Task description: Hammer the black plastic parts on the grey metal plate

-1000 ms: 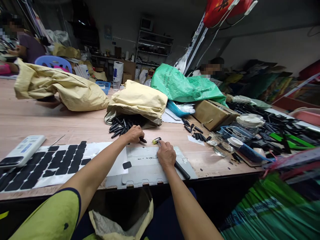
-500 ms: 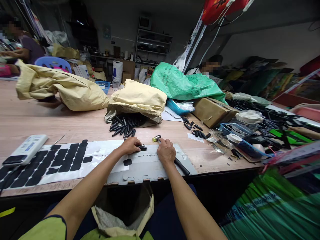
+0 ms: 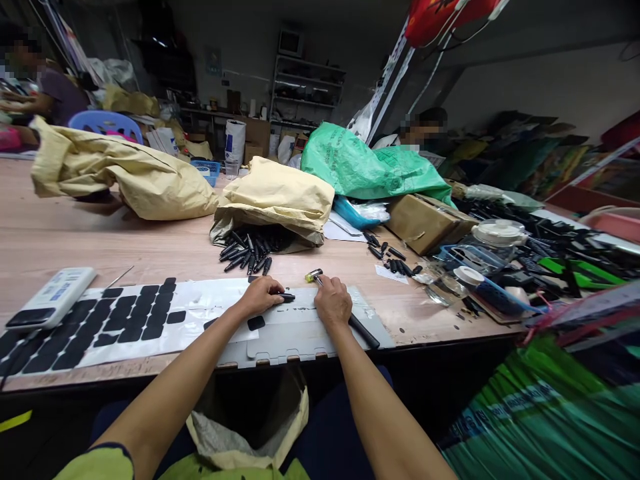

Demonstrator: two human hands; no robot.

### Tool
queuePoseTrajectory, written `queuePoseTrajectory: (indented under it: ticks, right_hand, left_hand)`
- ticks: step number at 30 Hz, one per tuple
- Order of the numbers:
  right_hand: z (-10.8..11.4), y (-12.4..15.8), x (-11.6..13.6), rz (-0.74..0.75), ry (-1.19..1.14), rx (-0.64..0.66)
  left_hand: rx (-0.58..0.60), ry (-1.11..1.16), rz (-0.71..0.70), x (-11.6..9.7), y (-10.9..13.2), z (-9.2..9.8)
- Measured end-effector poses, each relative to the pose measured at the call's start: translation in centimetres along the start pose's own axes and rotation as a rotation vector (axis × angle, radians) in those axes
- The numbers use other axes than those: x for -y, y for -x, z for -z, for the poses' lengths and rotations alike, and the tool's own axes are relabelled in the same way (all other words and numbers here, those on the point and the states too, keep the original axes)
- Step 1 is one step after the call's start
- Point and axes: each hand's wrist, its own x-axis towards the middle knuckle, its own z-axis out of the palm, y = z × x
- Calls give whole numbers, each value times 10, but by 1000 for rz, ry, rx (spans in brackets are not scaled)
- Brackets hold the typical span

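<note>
My left hand (image 3: pixel 261 297) is closed round a small black cylindrical part (image 3: pixel 287 297), whose tip sticks out to the right over a grey board (image 3: pixel 295 340). My right hand (image 3: pixel 333 301) grips a hammer, its black handle (image 3: pixel 364 331) reaching down to the right and its head (image 3: pixel 313 275) showing beyond my fingers, with a yellow-green face. Left of the board lies a white sheet (image 3: pixel 193 293) with rows of black rounded pieces (image 3: pixel 135 313). One loose black piece (image 3: pixel 256 323) rests on the board's left part. A heap of black cylindrical parts (image 3: pixel 245 252) spills from a beige bag (image 3: pixel 277 197).
A white device (image 3: pixel 53 299) stands at the left, near a thin metal rod (image 3: pixel 120 277). Behind are another beige bag (image 3: pixel 125 173), a green bag (image 3: pixel 370 163) and a cardboard box (image 3: pixel 425 223). Jars and baskets crowd the right. Two people sit farther back.
My left hand and forearm have shifted slightly left, uncovering a bit more of the sheet and black pieces near them. My right hand stays almost still on the hammer.
</note>
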Motion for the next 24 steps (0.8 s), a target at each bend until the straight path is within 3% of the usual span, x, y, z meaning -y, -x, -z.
queuePoseTrajectory:
  ticks: [24]
  right_hand:
    - [1, 1, 1, -9, 25, 19]
  left_hand:
    - [-186, -96, -72, 7, 12, -18]
